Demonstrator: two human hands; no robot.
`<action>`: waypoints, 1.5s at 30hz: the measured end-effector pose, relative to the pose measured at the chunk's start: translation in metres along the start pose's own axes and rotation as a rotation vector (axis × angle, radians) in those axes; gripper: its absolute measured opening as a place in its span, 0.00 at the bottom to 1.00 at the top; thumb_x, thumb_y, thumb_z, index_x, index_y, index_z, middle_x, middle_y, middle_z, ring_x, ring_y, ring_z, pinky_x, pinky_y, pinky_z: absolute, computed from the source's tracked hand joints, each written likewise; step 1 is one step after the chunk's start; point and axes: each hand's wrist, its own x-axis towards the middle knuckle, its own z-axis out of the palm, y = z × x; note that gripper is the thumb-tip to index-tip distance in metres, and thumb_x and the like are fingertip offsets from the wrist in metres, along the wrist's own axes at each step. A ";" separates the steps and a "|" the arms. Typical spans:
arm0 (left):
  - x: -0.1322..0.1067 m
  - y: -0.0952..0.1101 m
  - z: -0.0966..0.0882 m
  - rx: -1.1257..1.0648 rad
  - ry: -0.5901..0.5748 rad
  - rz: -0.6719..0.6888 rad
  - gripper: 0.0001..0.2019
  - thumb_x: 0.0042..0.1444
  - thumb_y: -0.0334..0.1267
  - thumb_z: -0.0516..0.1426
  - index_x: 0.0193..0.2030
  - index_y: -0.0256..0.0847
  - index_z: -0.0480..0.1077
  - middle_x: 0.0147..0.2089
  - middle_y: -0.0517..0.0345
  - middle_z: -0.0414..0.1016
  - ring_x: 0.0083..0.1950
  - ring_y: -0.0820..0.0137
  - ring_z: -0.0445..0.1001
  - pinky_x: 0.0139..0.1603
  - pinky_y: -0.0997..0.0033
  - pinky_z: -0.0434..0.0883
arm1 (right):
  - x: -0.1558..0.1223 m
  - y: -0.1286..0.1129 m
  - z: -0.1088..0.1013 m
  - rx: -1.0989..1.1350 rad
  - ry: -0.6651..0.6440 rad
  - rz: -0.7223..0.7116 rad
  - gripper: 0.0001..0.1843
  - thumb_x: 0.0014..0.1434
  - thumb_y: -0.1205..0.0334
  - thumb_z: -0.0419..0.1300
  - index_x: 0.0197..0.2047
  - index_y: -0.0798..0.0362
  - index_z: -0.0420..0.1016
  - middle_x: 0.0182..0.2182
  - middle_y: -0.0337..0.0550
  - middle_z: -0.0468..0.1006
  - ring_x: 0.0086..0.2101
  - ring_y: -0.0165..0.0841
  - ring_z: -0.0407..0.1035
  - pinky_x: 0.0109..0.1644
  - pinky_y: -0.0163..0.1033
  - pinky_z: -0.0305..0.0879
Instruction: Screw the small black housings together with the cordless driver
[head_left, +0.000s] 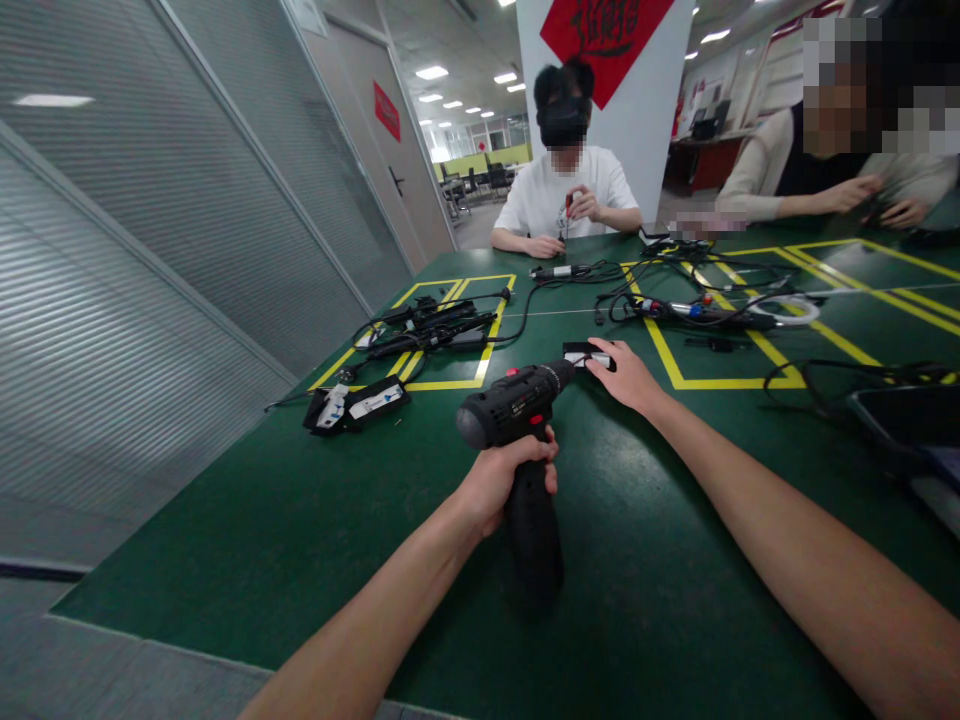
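Observation:
My left hand (499, 480) is wrapped round the handle of a black cordless drill (510, 408) with red buttons. The drill points away from me and to the right. In front of its chuck, a small black-and-white box (576, 350) sits at the tabletop. My right hand (626, 375) grips this box from its right side, thumb and fingers at its end. The drill's tip meets or overlaps the box in this view; I cannot tell whether they touch.
On the green table (300, 540), black open casings (356, 403) with white parts lie at the left. Cables and rods (435, 325) fill a yellow-taped area; more cables (697, 310) lie at the right. Opposite, a person in a headset holds a red-handled screwdriver (569, 208); another sits at the right.

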 end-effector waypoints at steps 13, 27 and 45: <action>0.001 0.001 0.001 -0.004 0.017 0.001 0.11 0.48 0.34 0.58 0.39 0.36 0.68 0.31 0.59 0.68 0.23 0.76 0.67 0.29 0.72 0.66 | 0.001 0.002 0.001 0.006 -0.006 0.000 0.26 0.61 0.53 0.54 0.61 0.49 0.67 0.52 0.50 0.70 0.50 0.42 0.68 0.56 0.48 0.63; 0.001 0.000 0.000 -0.011 0.009 0.015 0.11 0.48 0.34 0.58 0.39 0.36 0.67 0.32 0.59 0.68 0.23 0.76 0.68 0.29 0.72 0.67 | 0.000 0.000 -0.001 0.008 -0.006 -0.002 0.26 0.61 0.53 0.54 0.61 0.49 0.67 0.52 0.50 0.70 0.49 0.42 0.69 0.57 0.48 0.63; 0.000 0.000 0.000 0.011 0.007 0.011 0.11 0.49 0.35 0.58 0.40 0.35 0.68 0.28 0.59 0.69 0.23 0.76 0.67 0.29 0.72 0.66 | 0.000 0.000 0.000 -0.001 0.001 -0.006 0.26 0.61 0.53 0.55 0.61 0.50 0.68 0.50 0.51 0.70 0.48 0.42 0.70 0.55 0.47 0.65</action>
